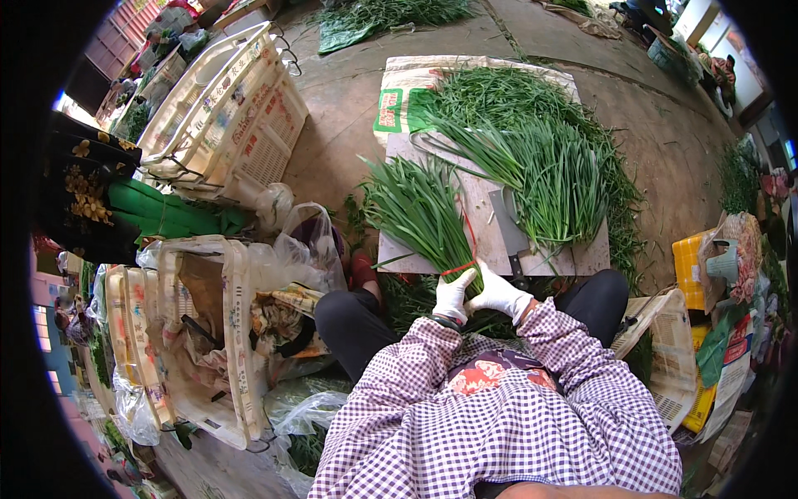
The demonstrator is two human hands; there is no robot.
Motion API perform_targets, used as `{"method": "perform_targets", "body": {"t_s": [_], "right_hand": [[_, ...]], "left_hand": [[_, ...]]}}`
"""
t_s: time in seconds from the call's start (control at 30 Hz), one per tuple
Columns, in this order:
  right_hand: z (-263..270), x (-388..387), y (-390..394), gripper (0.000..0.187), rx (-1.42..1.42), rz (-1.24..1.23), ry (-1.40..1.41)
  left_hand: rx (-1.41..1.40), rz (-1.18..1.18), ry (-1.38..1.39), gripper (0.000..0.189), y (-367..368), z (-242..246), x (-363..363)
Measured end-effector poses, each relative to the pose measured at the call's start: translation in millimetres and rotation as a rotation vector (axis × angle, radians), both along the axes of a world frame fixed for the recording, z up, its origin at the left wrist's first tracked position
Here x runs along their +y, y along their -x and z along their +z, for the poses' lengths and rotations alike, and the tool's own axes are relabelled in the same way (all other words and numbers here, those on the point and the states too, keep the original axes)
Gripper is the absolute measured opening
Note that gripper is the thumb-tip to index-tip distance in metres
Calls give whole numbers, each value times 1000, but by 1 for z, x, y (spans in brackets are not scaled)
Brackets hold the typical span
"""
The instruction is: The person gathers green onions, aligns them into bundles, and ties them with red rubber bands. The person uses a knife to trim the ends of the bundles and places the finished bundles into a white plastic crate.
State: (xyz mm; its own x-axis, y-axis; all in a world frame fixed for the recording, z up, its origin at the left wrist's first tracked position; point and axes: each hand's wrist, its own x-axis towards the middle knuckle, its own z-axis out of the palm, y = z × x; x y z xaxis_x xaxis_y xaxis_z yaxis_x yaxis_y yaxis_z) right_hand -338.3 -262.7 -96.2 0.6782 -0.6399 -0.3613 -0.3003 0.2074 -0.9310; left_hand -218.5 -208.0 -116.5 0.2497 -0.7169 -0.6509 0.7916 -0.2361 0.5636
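Note:
My left hand (453,295), in a white glove, grips the lower end of a bundle of garlic chives (424,215) from the left. My right hand (497,295), also gloved in white, closes around the same end from the right. A red tie (469,234) crosses the stalks and runs up over the bundle. The leaves point away from me over the low board (399,249). A cleaver (510,224) lies on the board to the right of the bundle, its dark handle towards me. Beyond it rests a loose pile of chives (558,181).
Trimmed greens (511,90) lie on a woven sack (408,75) behind the board. Stacked plastic crates (240,118) stand at the left, with another crate (234,337) beside my left knee. A folding-type crate or basket (667,355) is at the right. A person's green sleeve or cloth (143,209) is at far left.

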Motion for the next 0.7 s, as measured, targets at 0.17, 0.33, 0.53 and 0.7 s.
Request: {"method": "perform_targets", "body": {"t_s": [0.17,0.33,0.53,0.7], "right_hand": [[-5,13,4,131,119,-3,-79],[-17,21,3,116,91,-125,-157],[-11,13,12,99,130,-62,-60],[4,13,18,102,-109,-6,-363]], "left_hand": [[-121,-54,-133,37,2,-5,-6],[-211,-42,-250,81,10,-3,-8],[-45,-167,-58,56,1,-2,-1],[244,-290,113,43,-26,-13,17]]}}
